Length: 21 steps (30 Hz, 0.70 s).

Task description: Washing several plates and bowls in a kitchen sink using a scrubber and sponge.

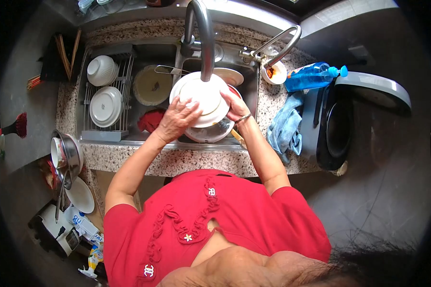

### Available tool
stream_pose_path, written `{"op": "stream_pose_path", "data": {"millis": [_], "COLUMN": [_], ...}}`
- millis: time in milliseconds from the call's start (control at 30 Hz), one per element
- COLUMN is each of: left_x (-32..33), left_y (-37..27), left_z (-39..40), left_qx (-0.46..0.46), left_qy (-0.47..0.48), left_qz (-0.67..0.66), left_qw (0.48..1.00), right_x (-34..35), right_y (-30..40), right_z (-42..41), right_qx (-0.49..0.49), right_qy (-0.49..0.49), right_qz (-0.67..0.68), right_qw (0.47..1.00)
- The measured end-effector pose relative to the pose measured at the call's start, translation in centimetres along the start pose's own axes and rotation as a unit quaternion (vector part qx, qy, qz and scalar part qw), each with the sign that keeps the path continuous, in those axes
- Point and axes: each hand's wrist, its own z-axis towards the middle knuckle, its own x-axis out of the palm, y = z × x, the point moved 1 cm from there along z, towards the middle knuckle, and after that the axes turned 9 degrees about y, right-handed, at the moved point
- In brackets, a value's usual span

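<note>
Both of my hands are on a white plate (201, 93) beneath the spout of the curved kitchen faucet (208, 43). My left hand (177, 120) lies with spread fingers over the plate's face at its lower left. At the right rim, my right hand (237, 106) grips the plate, its fingers partly hidden behind it. Whether a second plate is stacked with it I cannot tell. Under the plate, a bowl (212, 133) and another plate (230, 76) sit in the right basin. A red cloth (151, 120) and a round pale vessel (152, 86) lie in the left basin.
At far left of the sink, a drying rack (126, 93) holds white bowls (101, 70) and plates (105, 107). To the right are a small white bowl (278, 76), a blue soap bottle (307, 77) and a blue cloth (285, 125). A metal strainer (72, 154) stands at the counter's left.
</note>
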Motion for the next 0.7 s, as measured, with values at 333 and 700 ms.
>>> {"op": "stream_pose_path", "data": {"millis": [333,700], "left_x": [3.7,-2.6], "left_y": [1.0,0.7], "left_z": [9.9,3.4], "left_qx": [-0.177,-0.257], "left_qy": [-0.071,-0.045], "left_qz": [-0.149,-0.780], "left_qw": [0.970,0.568], "right_x": [0.8,-6.6], "right_y": [0.0,-3.1], "right_z": [-2.0,1.9], "right_qx": [-0.054,-0.097], "right_qy": [0.000,-0.118], "right_qz": [-0.135,0.024], "right_qw": [0.989,0.988]}}
